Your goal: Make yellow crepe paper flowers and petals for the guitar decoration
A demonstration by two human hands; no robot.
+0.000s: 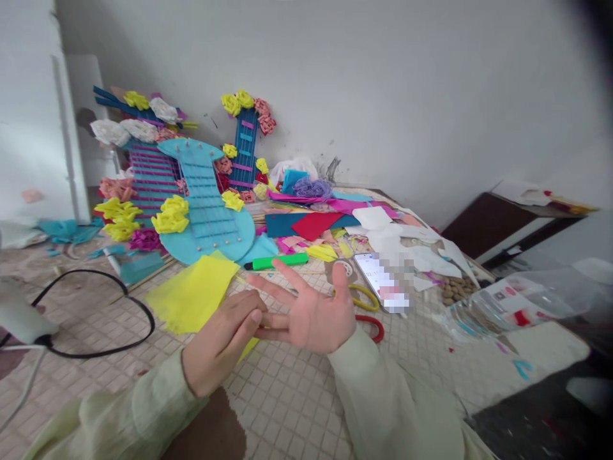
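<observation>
While the right hand is being held splayed, its lower fingers are getting clamped by the left hand near yellow paper.

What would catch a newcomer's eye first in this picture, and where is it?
Probably the light-blue stringed cutout left of centre, with yellow flowers at its sides. Then, in the foreground, the left hand clasps the lower fingers of the right hand, whose palm faces the camera. A yellow sheet lies behind the left hand.

The left hand clasps two fingers of the right hand. A yellow sheet and green marker lie on the bench.
</observation>
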